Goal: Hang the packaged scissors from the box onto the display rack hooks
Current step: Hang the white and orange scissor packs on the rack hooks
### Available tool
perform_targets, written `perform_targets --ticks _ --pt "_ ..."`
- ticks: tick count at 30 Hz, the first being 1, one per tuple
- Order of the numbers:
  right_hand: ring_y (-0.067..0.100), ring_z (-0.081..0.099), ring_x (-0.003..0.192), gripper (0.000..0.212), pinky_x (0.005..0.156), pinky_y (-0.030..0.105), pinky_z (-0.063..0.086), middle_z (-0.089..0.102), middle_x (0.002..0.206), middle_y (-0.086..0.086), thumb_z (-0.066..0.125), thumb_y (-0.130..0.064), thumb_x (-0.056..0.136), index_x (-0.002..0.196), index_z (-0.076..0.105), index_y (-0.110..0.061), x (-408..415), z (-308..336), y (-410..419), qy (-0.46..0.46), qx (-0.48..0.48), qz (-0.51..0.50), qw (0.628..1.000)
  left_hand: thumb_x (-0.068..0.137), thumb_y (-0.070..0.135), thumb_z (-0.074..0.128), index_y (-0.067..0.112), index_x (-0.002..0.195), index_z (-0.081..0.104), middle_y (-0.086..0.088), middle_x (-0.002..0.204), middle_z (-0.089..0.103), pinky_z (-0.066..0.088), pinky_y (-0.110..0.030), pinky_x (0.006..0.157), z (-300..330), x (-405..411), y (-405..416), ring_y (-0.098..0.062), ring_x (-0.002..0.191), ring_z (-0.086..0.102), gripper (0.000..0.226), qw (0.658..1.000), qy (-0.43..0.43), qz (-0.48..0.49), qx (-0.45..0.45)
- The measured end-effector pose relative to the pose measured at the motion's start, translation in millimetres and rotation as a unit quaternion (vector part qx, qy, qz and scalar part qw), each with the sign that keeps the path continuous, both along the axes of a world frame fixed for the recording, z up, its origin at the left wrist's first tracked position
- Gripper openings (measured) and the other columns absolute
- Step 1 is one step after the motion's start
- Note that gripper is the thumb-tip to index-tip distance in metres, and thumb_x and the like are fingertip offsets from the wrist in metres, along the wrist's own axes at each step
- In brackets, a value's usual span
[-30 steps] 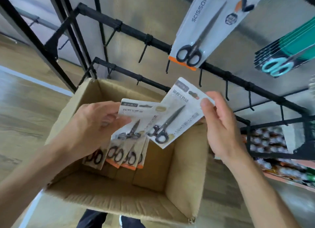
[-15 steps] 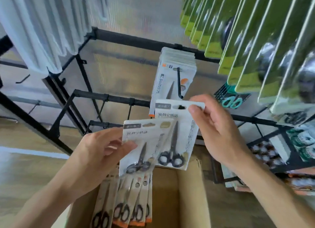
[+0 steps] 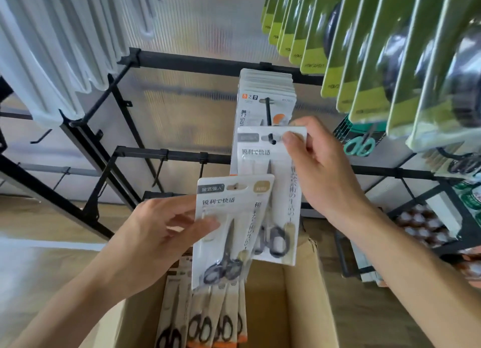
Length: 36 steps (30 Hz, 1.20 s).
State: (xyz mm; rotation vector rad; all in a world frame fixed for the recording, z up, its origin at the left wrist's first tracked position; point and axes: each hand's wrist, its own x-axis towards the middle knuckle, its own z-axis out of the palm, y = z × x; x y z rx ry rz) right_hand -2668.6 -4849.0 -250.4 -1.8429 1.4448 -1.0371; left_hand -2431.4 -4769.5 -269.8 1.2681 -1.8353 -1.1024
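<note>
My right hand (image 3: 322,175) pinches the top of a white scissors pack (image 3: 263,160), holding its hang slot right at the tip of a black hook (image 3: 269,118). That hook carries a stack of white scissors packs (image 3: 265,92). My left hand (image 3: 156,233) holds a fan of scissors packs (image 3: 229,217) lower down, over the open cardboard box (image 3: 302,295). More packs with orange bottoms (image 3: 208,327) hang from the same hand inside the box.
Black rack bars (image 3: 187,61) with several bare hooks (image 3: 158,170) run left of the stack. Green carded goods (image 3: 364,48) hang at top right, teal scissors (image 3: 360,144) below them. White packages (image 3: 52,48) hang at top left. Wood floor lies below.
The view rose from the box to the rack. My right hand lifted its pack up until the slot met the hook's tip; my left hand rose with its fan of packs.
</note>
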Motion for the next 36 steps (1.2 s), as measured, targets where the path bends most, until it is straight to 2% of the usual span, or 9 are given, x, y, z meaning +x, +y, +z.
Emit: perform_targets --ticks 6,10,15,18,21,24,27,31,36 --pt "0.012 0.047 0.077 0.03 0.061 0.025 0.037 0.051 0.091 0.014 0.039 -0.035 0.107 0.105 0.053 -0.008 16 0 -40 0.03 0.043 -0.074 0.996 0.091 0.029 0.06 0.031 0.119 0.069 0.023 0.115 0.069 0.059 -0.023 0.079 0 -6 -11 -0.003 0.097 0.071 0.03 0.999 0.014 -0.029 0.016" --pt "0.019 0.038 0.067 0.04 0.039 0.014 0.026 0.038 0.067 0.002 0.046 -0.018 0.105 0.071 0.028 -0.026 16 1 -61 0.058 -0.004 -0.089 0.994 0.091 0.023 0.06 0.026 0.121 0.067 0.024 0.118 0.068 0.059 -0.021 0.076 9 -6 -24 -0.002 0.098 0.07 0.031 0.999 0.003 -0.054 0.001" --pt "0.005 0.05 0.07 0.022 0.063 -0.006 0.032 0.047 0.078 -0.017 0.055 -0.039 0.101 0.085 0.045 -0.027 1 0 -59 0.149 -0.071 -0.147 0.975 0.093 0.019 0.06 0.026 0.122 0.068 0.022 0.118 0.069 0.058 -0.021 0.078 17 -1 -35 -0.005 0.096 0.072 0.031 0.998 -0.01 -0.057 -0.018" --pt "0.02 0.067 0.083 0.026 0.08 0.018 0.053 0.069 0.095 0.005 0.054 -0.028 0.103 0.099 0.063 -0.004 -12 10 -18 0.119 -0.157 -0.12 0.973 0.093 0.02 0.061 0.028 0.122 0.067 0.023 0.118 0.069 0.058 -0.021 0.079 15 -1 -33 -0.004 0.097 0.071 0.031 0.999 -0.001 -0.051 -0.007" --pt "0.014 0.068 0.106 0.023 0.094 0.029 0.054 0.071 0.109 0.004 0.052 -0.023 0.103 0.118 0.06 -0.008 -11 9 40 -0.037 -0.039 0.066 0.996 0.092 0.024 0.061 0.029 0.125 0.066 0.022 0.121 0.067 0.058 -0.023 0.083 10 -1 -29 -0.003 0.102 0.069 0.033 0.999 0.011 -0.044 0.01" --pt "0.018 0.07 0.1 0.02 0.089 0.037 0.057 0.072 0.097 0.007 0.058 -0.022 0.097 0.114 0.063 -0.013 -5 -8 59 -0.143 0.036 0.096 0.984 0.092 0.025 0.06 0.032 0.122 0.066 0.025 0.119 0.067 0.057 -0.021 0.083 5 -5 -24 -0.001 0.103 0.068 0.031 0.999 0.007 -0.045 0.007" --pt "0.019 0.071 0.085 0.014 0.073 0.034 0.059 0.073 0.088 0.005 0.06 -0.019 0.096 0.101 0.067 -0.008 -3 -11 55 -0.111 -0.021 0.068 0.991 0.093 0.034 0.058 0.037 0.125 0.06 0.03 0.12 0.065 0.057 -0.02 0.083 1 -13 -20 0.003 0.105 0.066 0.032 0.999 0.0 -0.046 -0.012" --pt "0.02 0.07 0.081 0.014 0.068 0.038 0.058 0.073 0.086 0.006 0.059 -0.019 0.098 0.101 0.068 -0.009 -11 3 42 -0.092 -0.079 0.03 0.992 0.092 0.053 0.058 0.035 0.153 0.024 0.026 0.15 0.039 0.036 -0.016 0.11 -2 -14 -23 0.007 0.137 0.037 0.072 0.976 -0.138 0.006 -0.167" --pt "0.043 0.066 0.077 0.031 0.068 0.059 0.052 0.067 0.081 0.029 0.06 -0.029 0.099 0.089 0.067 0.0 -19 7 21 -0.074 -0.041 -0.02 0.996 0.094 0.055 0.05 0.035 0.155 0.022 0.03 0.154 0.027 0.032 -0.004 0.102 0 -12 -22 0.021 0.129 0.033 0.07 0.962 -0.191 0.001 -0.193"
